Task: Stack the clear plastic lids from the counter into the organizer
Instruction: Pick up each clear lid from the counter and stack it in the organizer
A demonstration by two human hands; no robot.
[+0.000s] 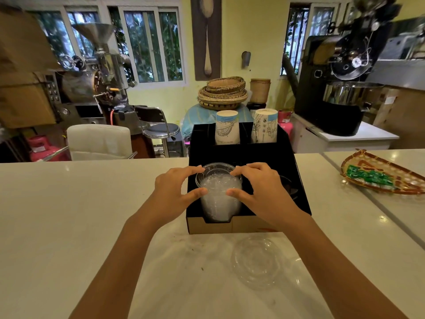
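A black organizer [299,180] stands on the white counter, straight ahead. In its front left slot sits a tall stack of clear plastic lids [219,199], with the top lid tilted slightly back. My left hand [174,192] grips the stack's left side, thumb in front and fingers over the rim. My right hand [262,189] holds the right side the same way. More clear lids [257,261] lie flat on the counter in front of the organizer, just left of my right forearm.
Two stacks of paper cups [227,127] [264,126] stand in the organizer's back slots. A woven tray with green packets [379,173] lies on the counter at right. Beyond the counter are a white chair, a stool and coffee roasters.
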